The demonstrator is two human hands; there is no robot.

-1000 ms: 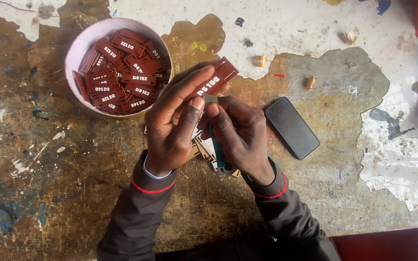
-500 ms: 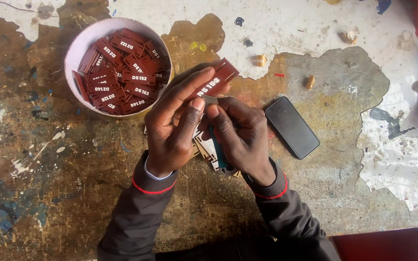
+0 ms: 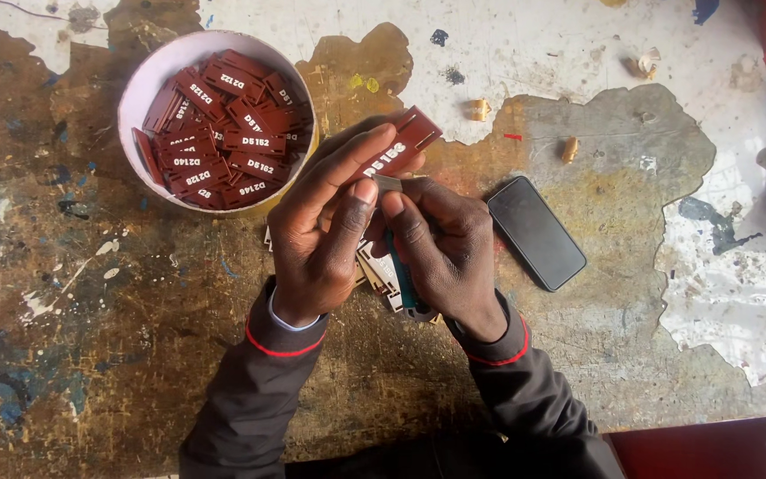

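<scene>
At counter (image 3: pixel 90 337) centre, just right of the bowl: both hands are up on one dark red tag (image 3: pixel 401 151).

- Left hand (image 3: pixel 321 239): closed on the tag. Fingers lie along its face and the thumb is underneath. The tag is tilted, far end pointing up-right, clear of the counter.
- Right hand (image 3: pixel 441 257): thumb and forefinger pinch a small grey piece (image 3: pixel 389 184) against the tag's near end. Can't tell what the piece is.
- Step in hand, my read: fine work on the near end of that one tag. The left hand steadies it and the right does the detail. It calls for a firm pinch and a still tag, as the contact area is small.
- Under the hands: pale flat cut-out pieces (image 3: pixel 381 270) and a teal strip (image 3: pixel 403 284), mostly hidden.

Labels and bits:
- White round bowl (image 3: pixel 148 75), upper left, touching nothing else. It is full of loose tags (image 3: pixel 223 133), all the same kind: small dark red rectangles with white lettering, piled at all angles.
- Black phone (image 3: pixel 535 232), screen dark, lying flat and at an angle just right of the right hand.
- Tan chips (image 3: pixel 480 109) are scattered further up the counter, with a red speck (image 3: pixel 512 137) near them.
- The counter top is worn brown with patches of flaking white paint.
</scene>
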